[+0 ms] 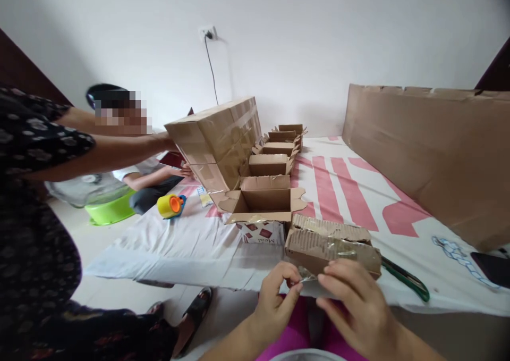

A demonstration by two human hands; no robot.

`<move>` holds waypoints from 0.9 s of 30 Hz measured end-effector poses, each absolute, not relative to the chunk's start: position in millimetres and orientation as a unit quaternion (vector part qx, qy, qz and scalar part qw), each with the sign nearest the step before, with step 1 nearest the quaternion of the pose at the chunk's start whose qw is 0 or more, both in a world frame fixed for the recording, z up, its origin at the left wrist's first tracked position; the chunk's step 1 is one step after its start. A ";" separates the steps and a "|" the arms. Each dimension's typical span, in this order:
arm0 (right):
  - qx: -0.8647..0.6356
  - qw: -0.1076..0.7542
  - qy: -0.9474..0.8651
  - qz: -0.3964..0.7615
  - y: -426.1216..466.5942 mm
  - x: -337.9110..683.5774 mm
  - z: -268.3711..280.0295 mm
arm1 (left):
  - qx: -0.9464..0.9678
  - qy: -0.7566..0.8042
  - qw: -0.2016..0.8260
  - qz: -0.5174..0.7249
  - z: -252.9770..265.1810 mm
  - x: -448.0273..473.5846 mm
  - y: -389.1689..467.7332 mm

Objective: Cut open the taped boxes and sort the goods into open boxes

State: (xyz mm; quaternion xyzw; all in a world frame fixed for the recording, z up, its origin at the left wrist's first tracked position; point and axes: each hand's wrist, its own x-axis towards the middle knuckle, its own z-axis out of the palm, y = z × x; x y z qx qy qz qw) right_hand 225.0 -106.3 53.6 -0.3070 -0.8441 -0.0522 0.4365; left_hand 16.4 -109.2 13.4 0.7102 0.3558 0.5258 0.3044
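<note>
Near the table's front edge, my left hand pinches a small crumpled piece of clear tape between thumb and forefinger. My right hand is just to the right, its thumb apart from its bent fingers, by the tape's other end. Behind both hands sits a small, worn corrugated cardboard box with clear tape across its torn top. A green utility knife lies to the right of this box. An open cardboard box with its flaps spread stands behind on the left.
Several open small boxes run back in a row beside a large taped carton. A big cardboard sheet stands at right, with a phone below. A yellow tape dispenser lies left. Two other people are at the left.
</note>
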 end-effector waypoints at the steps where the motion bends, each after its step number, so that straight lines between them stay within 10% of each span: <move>1: -0.295 0.434 -0.850 -0.045 -110.8 220.5 50.4 | 0.710 0.351 0.315 0.523 12.2 17.9 -110.7; 13: -0.405 0.382 -0.777 0.294 -138.4 230.0 -27.0 | 0.664 0.382 0.501 0.403 -42.7 37.3 -130.7; 27: -0.417 0.380 -0.762 0.318 -138.3 222.5 -50.8 | 0.506 0.373 0.638 0.444 -60.2 43.6 -132.2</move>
